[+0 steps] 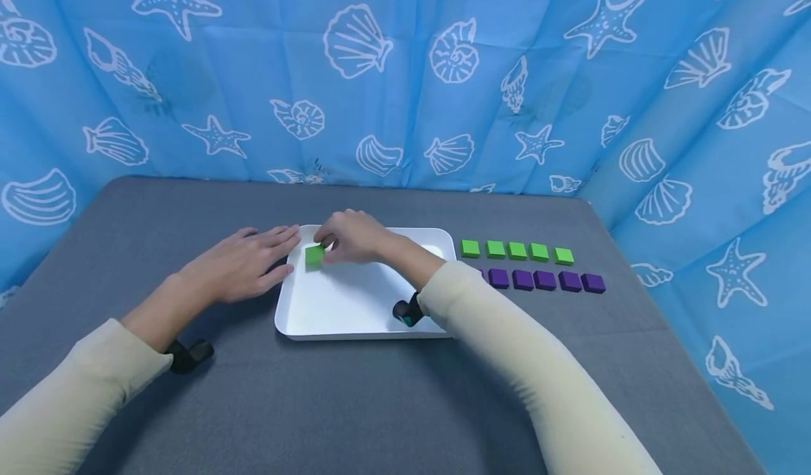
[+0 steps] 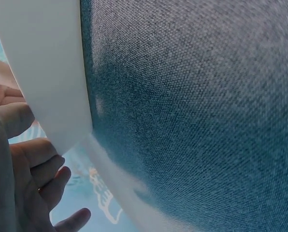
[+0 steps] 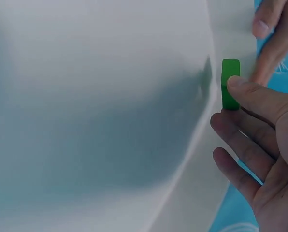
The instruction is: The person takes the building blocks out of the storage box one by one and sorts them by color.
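My right hand (image 1: 355,237) pinches a green block (image 1: 313,257) between thumb and fingers, over the back left corner of a white tray (image 1: 342,309). In the right wrist view the green block (image 3: 230,83) appears edge-on under the thumb, close to the tray wall (image 3: 190,169). With fingers extended, my left hand (image 1: 243,264) rests at the tray's left rim. Its fingertips meet the tray's outer wall (image 2: 47,63) in the left wrist view.
Right of the tray lie a row of several green blocks (image 1: 516,251) and, nearer, a row of several purple blocks (image 1: 522,280). My right sleeve covers part of the purple row's left end. A blue shell-patterned curtain (image 1: 405,95) hangs behind the grey table (image 1: 317,404).
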{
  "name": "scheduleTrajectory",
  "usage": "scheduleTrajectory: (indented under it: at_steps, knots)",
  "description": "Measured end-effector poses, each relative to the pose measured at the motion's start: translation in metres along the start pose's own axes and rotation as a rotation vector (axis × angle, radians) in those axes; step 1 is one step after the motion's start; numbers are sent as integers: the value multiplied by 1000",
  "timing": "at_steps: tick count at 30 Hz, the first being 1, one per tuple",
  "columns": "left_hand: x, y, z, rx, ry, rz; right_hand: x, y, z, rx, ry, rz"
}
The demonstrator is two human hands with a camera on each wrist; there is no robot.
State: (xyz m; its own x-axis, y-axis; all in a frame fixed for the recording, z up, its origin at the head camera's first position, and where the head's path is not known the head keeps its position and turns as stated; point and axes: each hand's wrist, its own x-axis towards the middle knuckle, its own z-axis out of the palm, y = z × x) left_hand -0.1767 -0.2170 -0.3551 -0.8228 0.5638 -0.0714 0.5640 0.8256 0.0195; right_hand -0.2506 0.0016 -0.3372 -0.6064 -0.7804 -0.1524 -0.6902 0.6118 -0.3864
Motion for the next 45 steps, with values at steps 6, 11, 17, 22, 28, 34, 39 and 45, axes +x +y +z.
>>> scheduleTrajectory:
  at_steps: [6,11,17,22,28,34,39,45]
  knots:
    - [0,1,0,9,-6,-9,-21,15,-18,32,21,8]
    - [-1,0,1,-3,-11,-21,-45,31,-33,63,69,5]
    - [-3,0,2,-1,15,-4,-78,51,-49,54,119,7]
    - [-5,0,3,4,26,-1,-111,71,-61,55,137,73]
    - [-5,-1,3,-4,18,-9,-154,101,-69,52,189,155]
    - [-5,-1,4,1,24,-11,-194,128,-76,66,241,242]
    - [-4,0,4,8,31,-4,-227,147,-75,85,306,314]
    - [-3,0,3,8,34,5,-262,175,-66,91,369,358]
